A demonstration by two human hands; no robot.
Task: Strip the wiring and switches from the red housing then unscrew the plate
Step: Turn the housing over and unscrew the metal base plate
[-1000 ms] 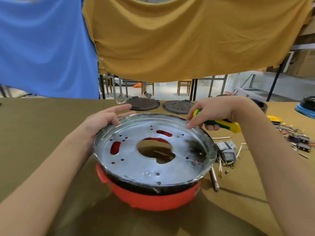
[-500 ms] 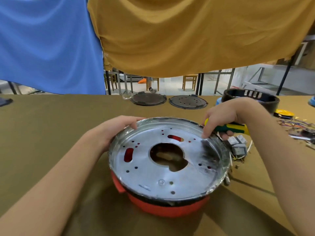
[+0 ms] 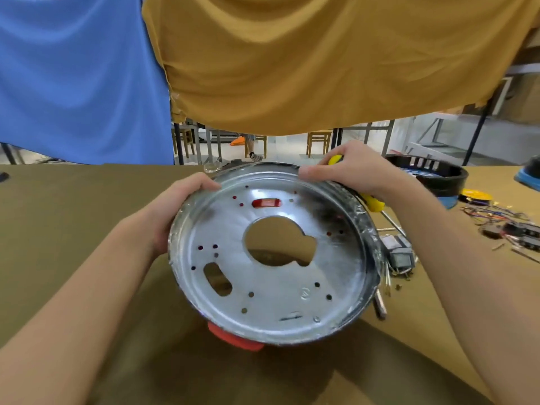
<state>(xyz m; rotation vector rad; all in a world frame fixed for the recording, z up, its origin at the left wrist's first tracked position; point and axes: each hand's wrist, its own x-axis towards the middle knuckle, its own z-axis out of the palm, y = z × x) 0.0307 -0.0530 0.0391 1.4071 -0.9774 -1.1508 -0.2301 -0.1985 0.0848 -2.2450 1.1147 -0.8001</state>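
Observation:
The round metal plate (image 3: 280,290) with a large centre hole and several small holes is tilted toward me. Only a sliver of the red housing (image 3: 233,340) shows under its near edge. My left hand (image 3: 172,211) grips the plate's left rim. My right hand (image 3: 350,171) holds the far right rim while also gripping a yellow and green screwdriver (image 3: 372,201), whose shaft points down to the right behind the rim.
Removed switches (image 3: 400,252) and loose white wires lie on the brown table (image 3: 73,244) just right of the plate. More wiring (image 3: 508,226) sits far right, with a black ring housing (image 3: 432,176) and a yellow lid (image 3: 474,195) behind it.
The plate and housing have been tipped up toward me, hiding most of the red. My right hand moved from the plate's right edge to its far rim; my left hand now clasps the left rim.

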